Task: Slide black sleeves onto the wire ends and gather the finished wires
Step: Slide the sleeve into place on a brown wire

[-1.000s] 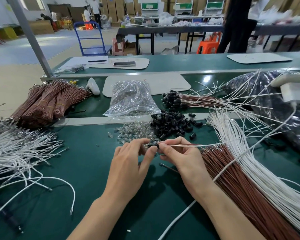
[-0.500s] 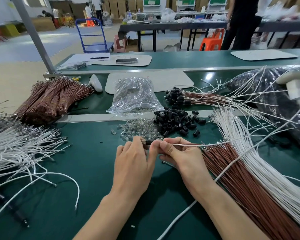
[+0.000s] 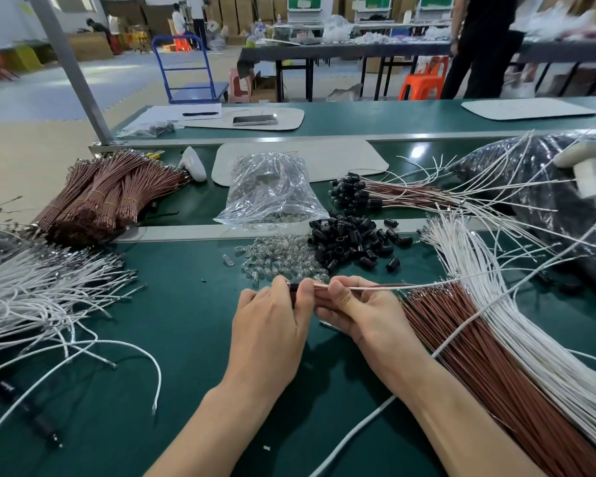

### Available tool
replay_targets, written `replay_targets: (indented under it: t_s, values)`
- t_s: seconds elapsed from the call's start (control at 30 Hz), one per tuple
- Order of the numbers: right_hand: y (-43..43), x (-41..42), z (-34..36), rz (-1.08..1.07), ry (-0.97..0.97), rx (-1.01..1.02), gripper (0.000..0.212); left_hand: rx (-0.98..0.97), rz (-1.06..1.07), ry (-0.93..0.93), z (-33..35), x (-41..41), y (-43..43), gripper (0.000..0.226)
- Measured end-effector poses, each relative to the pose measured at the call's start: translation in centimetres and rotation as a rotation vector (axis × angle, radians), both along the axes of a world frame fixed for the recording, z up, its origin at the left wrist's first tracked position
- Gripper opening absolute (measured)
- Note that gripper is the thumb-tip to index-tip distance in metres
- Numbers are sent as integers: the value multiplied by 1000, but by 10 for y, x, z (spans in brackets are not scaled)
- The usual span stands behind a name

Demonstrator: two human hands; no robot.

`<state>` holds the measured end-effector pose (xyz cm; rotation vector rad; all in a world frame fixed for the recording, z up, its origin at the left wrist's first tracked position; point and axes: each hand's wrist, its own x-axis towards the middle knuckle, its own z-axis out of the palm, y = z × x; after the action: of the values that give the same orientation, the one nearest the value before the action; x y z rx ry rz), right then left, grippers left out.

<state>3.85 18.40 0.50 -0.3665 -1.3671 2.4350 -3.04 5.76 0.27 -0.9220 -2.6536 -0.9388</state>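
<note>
Early: left hand (image 3: pixel 269 325) pinches small black plastic sleeve (image 3: pixel 293 287), right hand (image 3: pixel 358 311) thin pale wire (image 3: pixel 375 287); few sleeved brown wires (image 3: pixel 393 197) beyond loose black sleeve pile (image 3: pixel 351 242).

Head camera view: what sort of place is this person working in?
Most likely a small factory's wire-assembly line. Long green workbenches hold heaps of brown wires, white wires and loose black sleeves; stacked cartons and a blue trolley stand behind.

Black sleeves (image 3: pixel 350 241), brown wires (image 3: pixel 489 366), white wires (image 3: pixel 530 325), green table (image 3: pixel 186 339).
</note>
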Motion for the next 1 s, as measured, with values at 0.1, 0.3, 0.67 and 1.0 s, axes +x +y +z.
replay_targets:
  t_s: [0.1, 0.3, 0.67, 1.0]
  values:
    - [1, 0, -1, 26, 6, -30, 34, 5, -8, -7, 2, 1, -1, 44]
    - [0, 0, 4, 24, 26, -42, 33, 138, -46, -66, -3, -2, -5, 43]
    - [22, 19, 33, -296, 44, 66, 17, 946, -66, -659, 17, -45, -39, 15]
    - [161, 9, 142, -360, 112, 375, 34, 382, -313, -127, 89, -84, 80, 17]
